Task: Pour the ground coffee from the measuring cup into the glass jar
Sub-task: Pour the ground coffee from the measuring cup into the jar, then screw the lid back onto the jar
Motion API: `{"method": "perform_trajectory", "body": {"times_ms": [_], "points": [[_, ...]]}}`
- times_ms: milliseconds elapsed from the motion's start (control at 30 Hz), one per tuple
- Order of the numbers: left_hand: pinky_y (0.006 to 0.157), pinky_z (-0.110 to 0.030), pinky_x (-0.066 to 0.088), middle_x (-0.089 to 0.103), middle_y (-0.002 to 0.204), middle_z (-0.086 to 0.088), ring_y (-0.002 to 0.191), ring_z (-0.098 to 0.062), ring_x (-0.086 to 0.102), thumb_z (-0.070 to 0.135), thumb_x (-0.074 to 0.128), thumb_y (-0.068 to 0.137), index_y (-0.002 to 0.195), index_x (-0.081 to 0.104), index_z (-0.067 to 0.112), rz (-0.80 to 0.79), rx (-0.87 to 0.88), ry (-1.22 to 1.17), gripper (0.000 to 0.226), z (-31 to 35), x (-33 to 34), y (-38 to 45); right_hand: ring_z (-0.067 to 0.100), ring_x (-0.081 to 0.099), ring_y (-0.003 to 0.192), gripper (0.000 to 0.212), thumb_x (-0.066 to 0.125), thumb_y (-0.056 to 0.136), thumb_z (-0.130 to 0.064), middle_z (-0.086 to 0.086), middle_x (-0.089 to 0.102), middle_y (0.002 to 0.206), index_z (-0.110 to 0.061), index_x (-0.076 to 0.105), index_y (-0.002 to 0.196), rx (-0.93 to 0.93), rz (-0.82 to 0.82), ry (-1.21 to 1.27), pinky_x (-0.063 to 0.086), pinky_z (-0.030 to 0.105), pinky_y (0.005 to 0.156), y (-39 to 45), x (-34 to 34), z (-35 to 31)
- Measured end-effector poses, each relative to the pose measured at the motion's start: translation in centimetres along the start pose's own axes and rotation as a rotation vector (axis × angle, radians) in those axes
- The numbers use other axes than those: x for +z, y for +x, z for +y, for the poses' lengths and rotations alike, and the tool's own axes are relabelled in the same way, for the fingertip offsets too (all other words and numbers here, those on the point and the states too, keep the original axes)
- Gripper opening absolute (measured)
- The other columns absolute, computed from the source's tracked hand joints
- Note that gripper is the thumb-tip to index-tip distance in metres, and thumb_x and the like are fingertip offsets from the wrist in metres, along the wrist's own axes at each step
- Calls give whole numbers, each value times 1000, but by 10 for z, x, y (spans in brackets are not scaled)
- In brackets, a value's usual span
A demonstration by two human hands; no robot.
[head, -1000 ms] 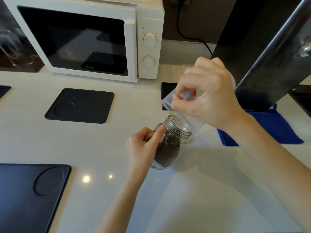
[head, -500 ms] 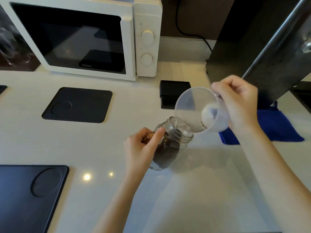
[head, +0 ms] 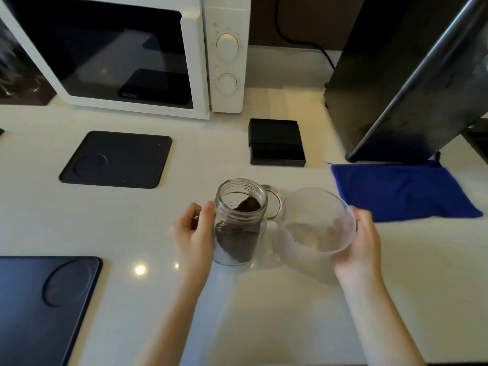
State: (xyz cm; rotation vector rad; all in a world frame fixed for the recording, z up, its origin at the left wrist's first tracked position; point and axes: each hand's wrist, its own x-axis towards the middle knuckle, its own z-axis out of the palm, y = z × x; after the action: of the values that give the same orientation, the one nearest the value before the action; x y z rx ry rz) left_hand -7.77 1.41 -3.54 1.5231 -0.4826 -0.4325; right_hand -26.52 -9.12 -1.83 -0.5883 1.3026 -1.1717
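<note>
A clear glass jar (head: 239, 223) stands upright on the white counter, holding dark ground coffee (head: 237, 240) heaped to one side. My left hand (head: 194, 229) grips the jar's left wall. To the jar's right, my right hand (head: 360, 243) holds a frosted plastic measuring cup (head: 314, 224) upright, its mouth facing up; it looks empty. The cup is apart from the jar, low over the counter. The jar's round lid (head: 273, 200) lies behind, between jar and cup.
A white microwave (head: 227, 56) stands at the back. A black square mat (head: 116, 159) lies left of centre, a larger dark mat (head: 39, 307) at the near left, a small black scale (head: 276, 141) behind the jar, a blue cloth (head: 401, 190) and a tall black appliance (head: 390, 75) to the right.
The measuring cup was tipped over the jar's mouth; my right hand has turned it upright and lowered it to the right of the jar. My left hand stays on the jar.
</note>
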Motion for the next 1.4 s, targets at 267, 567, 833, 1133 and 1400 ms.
{"method": "perform_trajectory", "body": {"times_ms": [267, 567, 833, 1133, 1400], "points": [[47, -25, 15, 22, 47, 10, 49, -5, 18, 36, 45, 70, 52, 24, 20, 10, 35, -15, 32, -12, -7, -7, 8, 53, 52, 25, 58, 77, -19, -10, 55, 52, -22, 57, 52, 0, 3, 61, 45, 18, 50, -15, -5, 19], [46, -20, 18, 29, 44, 13, 47, -3, 23, 36, 45, 71, 53, 27, 17, 2, 44, -22, 32, -14, -8, -8, 16, 49, 67, 29, 46, 79, -19, -5, 58, 59, -21, 59, 53, -115, -261, -89, 37, 30, 65, -4, -18, 12], [58, -15, 37, 54, 69, -3, 62, -3, 47, 43, 41, 77, 73, 53, 12, -91, 76, 48, 34, -17, -18, -6, 5, 63, 86, 23, 68, 78, -12, -16, 70, 89, -29, 66, 93, -359, -710, -778, 50, 24, 73, 47, 9, -27], [91, -29, 45, 66, 113, 16, 111, -2, 57, 41, 26, 91, 112, 59, 44, -190, 60, 296, 39, -39, -49, -10, 17, 32, 126, 70, 73, 76, -28, 1, 38, 140, -39, 34, 134, -490, -1202, -1367, 25, 27, 99, 90, 67, -8], [105, -39, 39, 66, 123, -2, 123, -20, 53, 24, 23, 90, 108, 70, 17, -201, 31, 402, 51, -28, -47, -10, 25, 28, 125, 66, 75, 75, -18, 6, 42, 139, -26, 41, 131, -649, -1244, -1402, 21, 31, 97, 93, 83, 3]]}}
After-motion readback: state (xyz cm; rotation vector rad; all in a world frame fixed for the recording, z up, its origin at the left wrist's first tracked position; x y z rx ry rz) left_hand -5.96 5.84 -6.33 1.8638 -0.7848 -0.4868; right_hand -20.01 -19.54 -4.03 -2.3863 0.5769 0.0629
